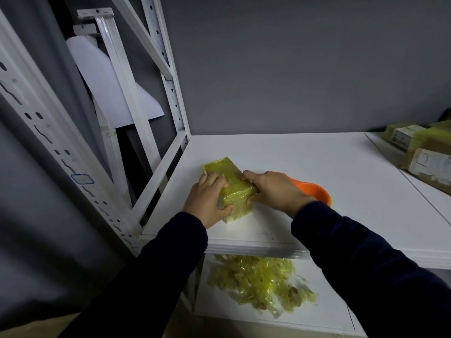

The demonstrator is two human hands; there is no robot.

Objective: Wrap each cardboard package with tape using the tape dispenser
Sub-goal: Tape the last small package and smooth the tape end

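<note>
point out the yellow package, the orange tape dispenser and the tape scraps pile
yellow package [238, 202], head view, its near end face
orange tape dispenser [311, 189], head view, its exposed orange body
tape scraps pile [258, 279], head view, middle of the heap

Package [235, 191]: a rectangular block, fully covered in glossy yellow-green tape. It lies flat on the white shelf [317, 154] near its left edge, with the long axis running away from you and angled left. Your left hand [207, 201] grips its near end, fingers over the top. Tape dispenser [311, 189]: orange, just right of the package, largely hidden behind your right hand [275, 191]; whether you grip it cannot be told. Labelled packages [429, 164], partly taped, sit at the far right.
</note>
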